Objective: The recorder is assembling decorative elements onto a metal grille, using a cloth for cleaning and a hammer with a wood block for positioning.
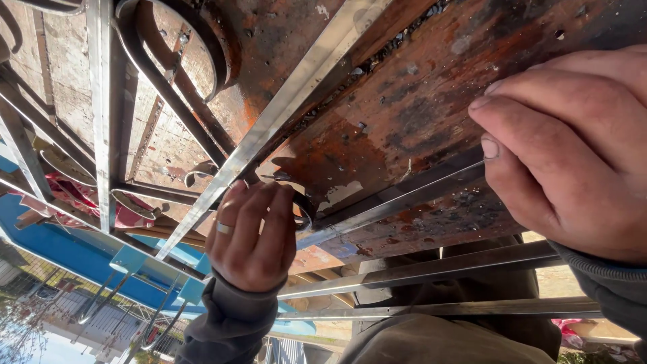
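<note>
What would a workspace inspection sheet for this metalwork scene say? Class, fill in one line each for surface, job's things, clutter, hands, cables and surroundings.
Surface: rusty orange-brown steel table top, stained, with small weld spatter.
Job's things: long flat silvery steel bar lying on the table; a dark curved metal scroll at its end; a long silvery steel angle strip crossing the table.
Clutter: grit along the strip's edge; more silvery bars beside the table.
Hands: left hand, wearing a ring, grips the scroll; right hand pinches the flat bar.
Cables: nothing seen.
Surroundings: dark iron grille with curved bars; blue metal frame; red cloth; sunlit outdoor ground.
</note>
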